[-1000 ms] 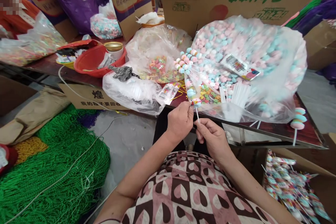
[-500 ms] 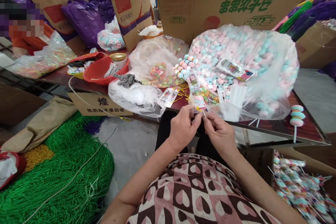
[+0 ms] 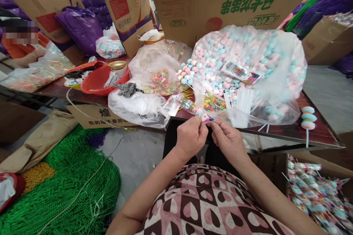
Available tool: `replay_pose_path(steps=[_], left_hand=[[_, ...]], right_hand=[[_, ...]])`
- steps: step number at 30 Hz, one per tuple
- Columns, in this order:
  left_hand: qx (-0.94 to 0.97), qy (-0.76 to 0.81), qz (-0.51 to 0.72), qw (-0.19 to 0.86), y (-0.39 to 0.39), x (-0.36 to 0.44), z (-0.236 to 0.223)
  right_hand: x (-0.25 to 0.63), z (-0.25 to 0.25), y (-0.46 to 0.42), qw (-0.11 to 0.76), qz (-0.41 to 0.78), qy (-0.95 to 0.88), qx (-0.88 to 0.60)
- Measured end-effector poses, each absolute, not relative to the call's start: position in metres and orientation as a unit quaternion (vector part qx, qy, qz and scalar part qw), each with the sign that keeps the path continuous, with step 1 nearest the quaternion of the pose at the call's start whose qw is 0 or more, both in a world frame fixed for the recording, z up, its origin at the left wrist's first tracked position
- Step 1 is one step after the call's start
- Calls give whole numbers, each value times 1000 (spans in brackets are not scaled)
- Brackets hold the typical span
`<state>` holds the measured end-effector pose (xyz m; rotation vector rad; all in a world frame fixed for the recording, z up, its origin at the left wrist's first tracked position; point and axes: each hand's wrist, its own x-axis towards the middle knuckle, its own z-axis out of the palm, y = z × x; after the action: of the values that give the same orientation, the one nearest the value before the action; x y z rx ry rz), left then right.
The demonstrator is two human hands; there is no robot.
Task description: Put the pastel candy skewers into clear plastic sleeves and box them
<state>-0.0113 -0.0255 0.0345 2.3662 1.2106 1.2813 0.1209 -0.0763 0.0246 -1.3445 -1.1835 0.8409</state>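
Note:
A candy skewer in a printed clear wrapper (image 3: 190,105) slants up and to the left from my fingers, over the table's front edge. My left hand (image 3: 192,134) is closed round the lower end of the wrapper. Pressed against that same end, the fingertips of my right hand (image 3: 227,137) pinch it; the stick and any tie there are hidden by my fingers. Just beyond lie yellow twist ties (image 3: 189,93), several unwrapped candy skewers (image 3: 187,73) and flat printed wrappers (image 3: 171,105). To the right of these, a bundle of white sticks (image 3: 242,104) leans in clear plastic.
A large bag of pink and blue marshmallows (image 3: 264,51) fills the back right. One skewer (image 3: 308,117) lies near the right edge. Finished skewers fill a carton (image 3: 314,191) below right. At left are a red basket (image 3: 95,82), green cord (image 3: 68,187) and another person (image 3: 22,53).
The wrapped skewer has swung from nearly upright to leaning left. My hands have closed in together at its lower end. The view has shifted slightly.

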Motion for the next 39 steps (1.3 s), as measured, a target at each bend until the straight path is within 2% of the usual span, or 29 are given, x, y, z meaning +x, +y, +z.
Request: replay_pose_path(steps=[5, 10, 20, 23, 27, 30, 39], left_hand=[[739, 459, 450, 204, -13, -14, 32], [688, 469, 444, 332, -6, -10, 22], [650, 483, 443, 384, 17, -14, 5], [630, 521, 423, 390, 17, -9, -1], [604, 482, 396, 496, 9, -5, -5], [543, 441, 440, 563, 8, -7, -4], [566, 411, 478, 531, 18, -9, -3]], right_hand=[[121, 25, -73, 493, 453, -501, -548], [121, 22, -61, 540, 464, -436, -551], [121, 7, -55, 505, 543, -425, -519], [119, 3, -53, 537, 530, -411, -511], [117, 3, -47, 564, 515, -418, -492], [117, 4, -43, 554, 510, -420, -507], [115, 0, -46, 515, 525, -412, -539]])
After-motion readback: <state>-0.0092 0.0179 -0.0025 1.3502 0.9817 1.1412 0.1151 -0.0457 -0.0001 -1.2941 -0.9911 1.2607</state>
